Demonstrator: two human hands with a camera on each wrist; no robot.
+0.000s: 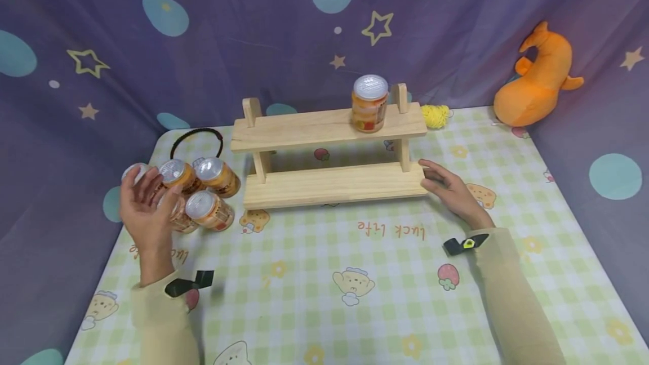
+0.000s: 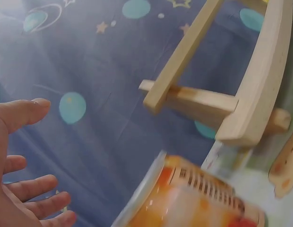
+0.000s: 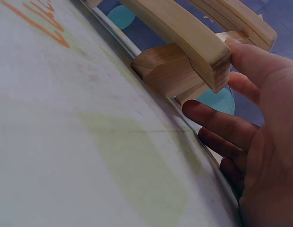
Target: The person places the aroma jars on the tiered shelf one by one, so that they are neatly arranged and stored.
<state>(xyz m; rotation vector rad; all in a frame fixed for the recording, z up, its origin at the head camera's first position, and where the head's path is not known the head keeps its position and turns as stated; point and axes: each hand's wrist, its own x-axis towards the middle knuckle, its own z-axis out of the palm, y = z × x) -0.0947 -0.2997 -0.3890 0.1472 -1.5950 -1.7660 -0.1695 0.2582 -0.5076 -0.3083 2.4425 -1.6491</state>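
Note:
My left hand [image 1: 147, 207] hovers over a cluster of orange-printed cans on the left of the table. Its fingers are spread, and nothing lies in its grasp in the left wrist view. One can [image 1: 210, 211] stands just right of the hand, and its lid and printed side [image 2: 193, 198] show close up. Other cans [image 1: 218, 178] are partly hidden behind my fingers. My right hand [image 1: 453, 196] touches the right end of the lower board of a two-tier wooden shelf [image 1: 329, 186], thumb and forefinger at its end. A single can [image 1: 369, 111] stands on the upper board.
A dark braided loop [image 1: 198, 130] lies behind the cans. Yellow yarn [image 1: 436, 116] sits behind the shelf's right end, and an orange plush toy [image 1: 532, 86] leans in the back right corner. A patterned curtain [image 1: 253, 27] hangs behind the checked tablecloth [image 1: 304, 252].

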